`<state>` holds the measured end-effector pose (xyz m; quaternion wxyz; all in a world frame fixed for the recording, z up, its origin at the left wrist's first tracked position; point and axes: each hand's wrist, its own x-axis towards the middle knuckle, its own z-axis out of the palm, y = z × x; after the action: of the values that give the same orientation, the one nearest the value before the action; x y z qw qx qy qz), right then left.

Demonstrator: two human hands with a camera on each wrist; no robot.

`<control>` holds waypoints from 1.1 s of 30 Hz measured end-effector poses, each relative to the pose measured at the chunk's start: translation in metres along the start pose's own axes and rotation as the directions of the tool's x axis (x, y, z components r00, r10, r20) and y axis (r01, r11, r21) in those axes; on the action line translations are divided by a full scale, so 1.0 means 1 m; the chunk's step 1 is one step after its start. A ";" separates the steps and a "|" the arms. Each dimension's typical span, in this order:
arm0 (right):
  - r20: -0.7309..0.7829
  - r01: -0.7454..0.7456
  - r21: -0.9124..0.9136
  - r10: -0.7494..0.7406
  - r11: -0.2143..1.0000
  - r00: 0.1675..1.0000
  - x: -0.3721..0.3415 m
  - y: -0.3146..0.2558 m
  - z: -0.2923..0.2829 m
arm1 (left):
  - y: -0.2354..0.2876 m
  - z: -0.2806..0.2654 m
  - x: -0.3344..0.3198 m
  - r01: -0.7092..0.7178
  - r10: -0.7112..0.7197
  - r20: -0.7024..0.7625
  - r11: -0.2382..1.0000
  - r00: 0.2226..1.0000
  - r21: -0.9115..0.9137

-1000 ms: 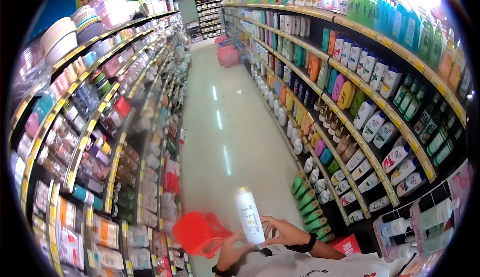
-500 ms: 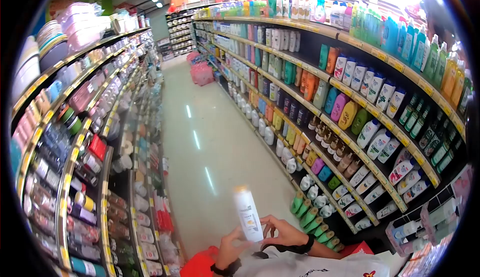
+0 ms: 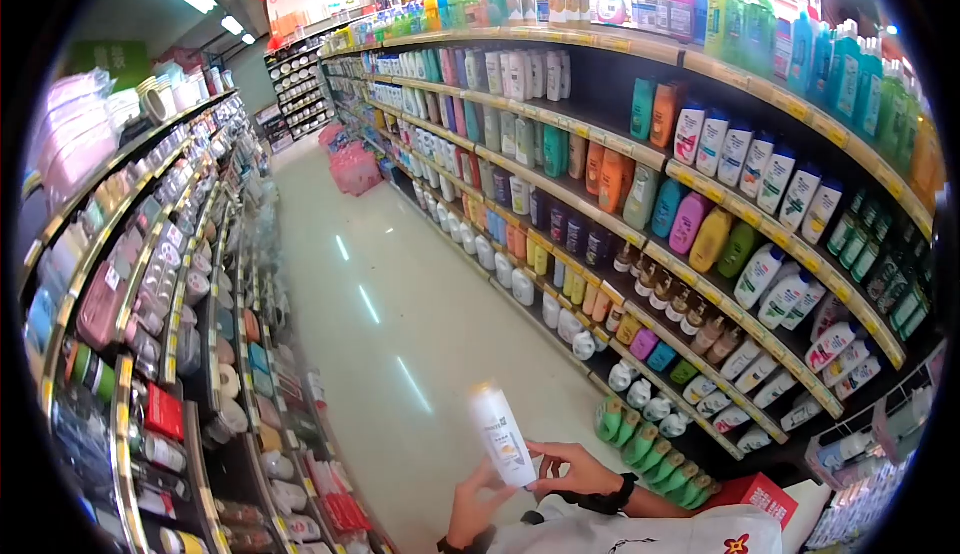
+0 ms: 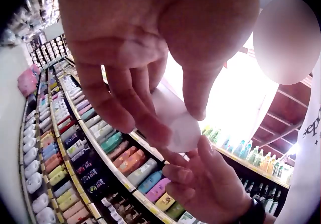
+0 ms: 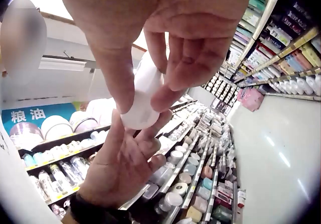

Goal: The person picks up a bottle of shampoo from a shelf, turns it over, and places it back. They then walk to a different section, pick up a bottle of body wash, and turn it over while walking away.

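A white bottle (image 3: 502, 439) with printing on its front and a golden-toned cap is held up, slightly tilted, between both hands in the head view. The left hand (image 3: 474, 504) grips its lower left side, thumb and fingers on opposite sides. At the lower right, the right hand (image 3: 574, 470) pinches the bottle near its base. From the left wrist view, the bottle's white base (image 4: 184, 133) shows between the fingers of both hands. In the right wrist view the base (image 5: 140, 114) sits between thumb and fingertips.
Shelves of shampoo bottles (image 3: 700, 224) line the right side, with green bottles (image 3: 650, 449) low down. Left shelves (image 3: 200, 354) carry containers and cups. A pale aisle floor (image 3: 350, 254) runs between them; pink bags (image 3: 355, 168) lie farther along. A red box (image 3: 765, 497) is at the lower right.
The head view has turned to the right, so the shelves have shifted left. The red basket seen at the lower left has left the view. Both hands still hold the bottle.
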<state>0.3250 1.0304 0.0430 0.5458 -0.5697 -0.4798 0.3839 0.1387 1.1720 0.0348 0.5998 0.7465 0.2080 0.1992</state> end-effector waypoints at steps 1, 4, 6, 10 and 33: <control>-0.002 0.004 0.010 -0.004 1.000 1.000 0.018 -0.001 -0.008 | 0.003 -0.007 0.019 0.004 -0.004 0.003 1.000 1.000 0.017; -0.033 0.042 0.018 -0.041 0.999 0.999 0.071 -0.005 -0.035 | 0.016 -0.025 0.079 -0.004 0.004 -0.003 1.000 1.000 0.006; -0.063 0.071 0.024 -0.069 0.997 0.996 0.104 -0.006 -0.055 | 0.023 -0.034 0.121 -0.037 0.037 0.011 0.999 0.999 0.014; -0.122 0.113 0.049 -0.107 0.992 0.987 0.160 0.001 -0.097 | 0.021 -0.046 0.202 -0.110 0.103 0.099 0.991 0.990 0.076; -0.370 0.053 -0.105 -0.088 0.993 0.925 0.404 0.028 -0.218 | -0.019 -0.118 0.524 -0.161 0.150 0.304 0.987 0.941 0.010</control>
<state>0.6375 1.3669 0.0745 0.6135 -0.6396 -0.4045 0.2256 0.5097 1.5595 0.0651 0.5937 0.7927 0.0576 0.1257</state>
